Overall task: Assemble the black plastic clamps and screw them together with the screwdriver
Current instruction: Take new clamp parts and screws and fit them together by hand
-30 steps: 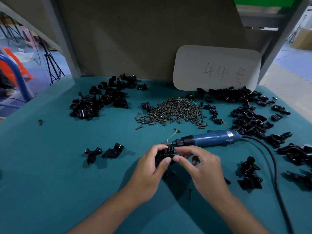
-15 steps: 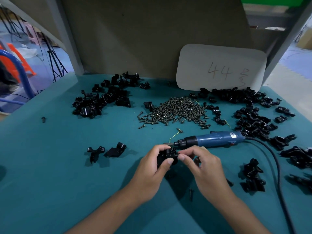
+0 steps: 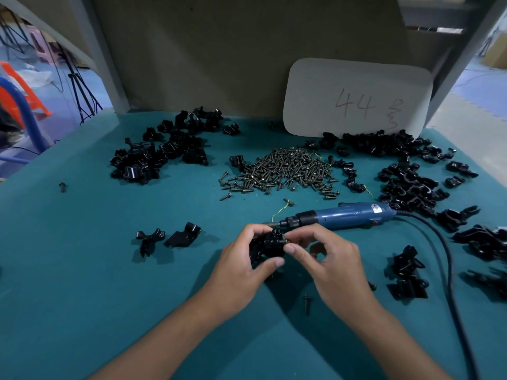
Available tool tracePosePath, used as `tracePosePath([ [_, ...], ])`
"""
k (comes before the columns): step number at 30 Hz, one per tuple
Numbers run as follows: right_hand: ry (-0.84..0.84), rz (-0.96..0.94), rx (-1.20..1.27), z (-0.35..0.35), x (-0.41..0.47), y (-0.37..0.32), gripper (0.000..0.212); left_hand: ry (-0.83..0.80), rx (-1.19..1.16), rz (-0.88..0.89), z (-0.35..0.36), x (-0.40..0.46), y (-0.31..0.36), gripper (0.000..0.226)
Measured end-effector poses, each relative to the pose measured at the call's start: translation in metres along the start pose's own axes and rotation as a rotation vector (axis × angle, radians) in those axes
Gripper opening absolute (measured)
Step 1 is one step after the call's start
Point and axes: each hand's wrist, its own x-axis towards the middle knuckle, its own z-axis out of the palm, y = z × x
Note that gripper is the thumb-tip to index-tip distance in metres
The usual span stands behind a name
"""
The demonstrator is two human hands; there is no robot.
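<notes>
Teal table (image 3: 82, 270), brown backboard (image 3: 205, 50), blue floor (image 3: 477, 80).

Dim overhead light — soft shadows, wide-angle edge warp, bkgd blurry.

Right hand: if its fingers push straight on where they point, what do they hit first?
Probably the black clamp held in the left hand: the right hand points left at it, fingertips pinching a small screw against it. Depth is uncertain.
</notes>
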Motion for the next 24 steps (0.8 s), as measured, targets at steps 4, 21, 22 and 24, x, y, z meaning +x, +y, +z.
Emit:
tracePosePath([
  [4, 0.046, -0.039, -0.082, 0.002, -0.001, 0.002, 0.024, 0.014, 0.019, -0.002, 0.001, -0.001, 0.002, 0.037],
  [21, -0.003, 0.042, -0.094, 0.006, -0.002, -0.002, 0.024, -0.012, 0.089, -0.036, 0.0, 0.0, 0.001, 0.034],
  [22, -0.006, 0.035, -0.069, 0.006, -0.001, -0.004, 0.024, -0.01, 0.086, -0.038, 0.0, 0.0, 0.001, 0.034],
  [24, -0.037, 0.036, -0.01, 0.003, 0.0, -0.004, 0.016, 0.002, 0.077, -0.044, -0.001, 0.001, 0.001, 0.033],
])
